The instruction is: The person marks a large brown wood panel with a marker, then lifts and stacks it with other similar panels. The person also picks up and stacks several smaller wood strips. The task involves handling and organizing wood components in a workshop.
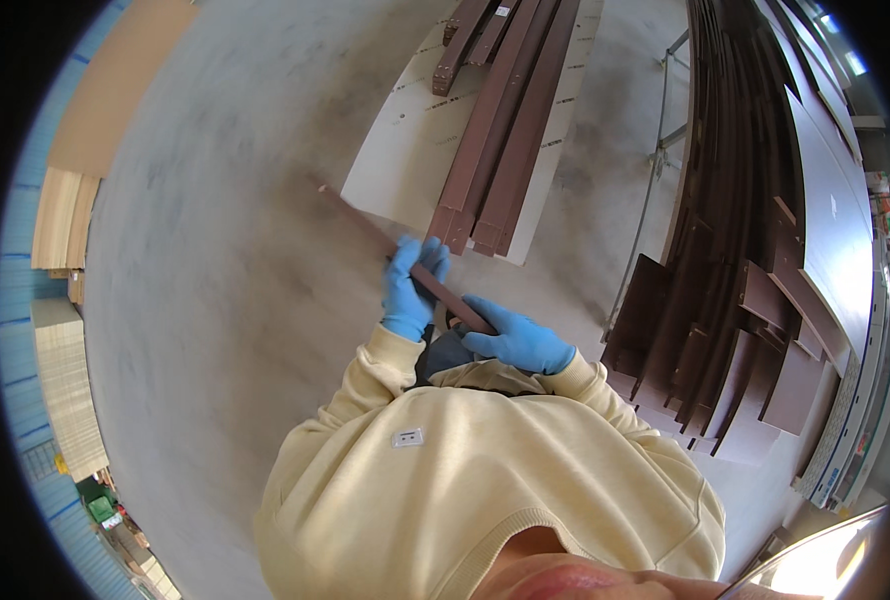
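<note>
A long, narrow brown strip (363, 222) runs slantwise in front of my body, its far end up to the left. My left hand (406, 296), in a blue glove, is closed around the strip partway along. At the strip's near end my right hand (523, 338), gloved in blue too, grips it with the thumb on the upper side; its lower fingers are hidden. Just beyond my hands, long brown boards (493, 150) lie side by side on a large white sheet (395, 150). Shorter brown pieces (457, 62) lie at the sheet's far end.
On the right, a metal rack (655, 160) stands beside a big pile of long dark-brown boards (715, 260). White panels (830, 230) lean over that pile. Along the left wall are stacked light wooden boards (63, 215) and a large tan sheet (125, 80). The floor (215, 250) is grey concrete.
</note>
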A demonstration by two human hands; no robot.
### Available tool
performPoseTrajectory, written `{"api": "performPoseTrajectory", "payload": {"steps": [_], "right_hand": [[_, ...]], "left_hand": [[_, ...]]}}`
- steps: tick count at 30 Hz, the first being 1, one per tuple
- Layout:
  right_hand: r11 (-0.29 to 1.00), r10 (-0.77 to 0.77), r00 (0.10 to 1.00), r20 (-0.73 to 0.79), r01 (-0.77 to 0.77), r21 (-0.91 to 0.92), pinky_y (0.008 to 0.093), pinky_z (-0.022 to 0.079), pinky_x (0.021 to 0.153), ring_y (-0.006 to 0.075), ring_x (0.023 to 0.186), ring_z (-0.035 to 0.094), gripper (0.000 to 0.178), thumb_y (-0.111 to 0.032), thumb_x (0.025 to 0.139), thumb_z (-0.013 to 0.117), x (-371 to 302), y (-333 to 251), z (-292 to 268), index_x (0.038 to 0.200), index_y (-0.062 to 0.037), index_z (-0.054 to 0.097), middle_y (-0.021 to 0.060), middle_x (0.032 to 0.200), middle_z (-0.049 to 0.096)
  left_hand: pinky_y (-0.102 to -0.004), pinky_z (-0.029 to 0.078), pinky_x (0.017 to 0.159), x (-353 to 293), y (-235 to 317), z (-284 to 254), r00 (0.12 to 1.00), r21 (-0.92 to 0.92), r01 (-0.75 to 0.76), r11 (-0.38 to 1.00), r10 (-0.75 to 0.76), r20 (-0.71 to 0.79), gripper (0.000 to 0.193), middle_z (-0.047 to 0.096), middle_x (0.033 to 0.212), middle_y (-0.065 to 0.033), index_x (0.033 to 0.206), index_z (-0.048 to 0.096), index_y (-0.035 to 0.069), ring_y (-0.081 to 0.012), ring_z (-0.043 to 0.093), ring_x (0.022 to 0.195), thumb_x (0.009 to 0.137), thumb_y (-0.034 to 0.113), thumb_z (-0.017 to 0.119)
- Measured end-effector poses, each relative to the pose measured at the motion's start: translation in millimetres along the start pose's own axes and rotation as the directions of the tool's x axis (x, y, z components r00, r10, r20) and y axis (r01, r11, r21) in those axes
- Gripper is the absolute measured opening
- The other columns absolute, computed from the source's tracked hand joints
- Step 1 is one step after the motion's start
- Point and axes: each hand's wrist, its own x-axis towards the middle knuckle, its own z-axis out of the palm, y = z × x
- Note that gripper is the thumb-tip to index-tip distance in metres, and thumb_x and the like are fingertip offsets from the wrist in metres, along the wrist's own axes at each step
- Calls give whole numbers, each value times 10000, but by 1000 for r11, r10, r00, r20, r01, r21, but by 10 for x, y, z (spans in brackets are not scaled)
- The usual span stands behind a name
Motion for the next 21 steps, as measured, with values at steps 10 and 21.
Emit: {"api": "performPoseTrajectory", "payload": {"steps": [10,21], "right_hand": [[1000,-19,982,185,18,8,357,535,874,232,976,666,693,-388,943,627,1565,-557,592,1514,-59,413,152,1155,667],[995,99,916,388,-100,-19,318,534,779,181,886,646,809,-433,926,658,4176,-2099,1731,1589,-105,330,81,1124,669]], "left_hand": [[-339,619,861,327,1763,-726,978,-47,-174,984,167,-129,340,715,1161,-113,1237,616,167,-212,707,1015,923,251,712],[-220,436,511,1344,4631,-1556,969,152,-127,980,156,-194,393,580,652,22,1029,686,75,-104,532,561,881,431,762]]}}
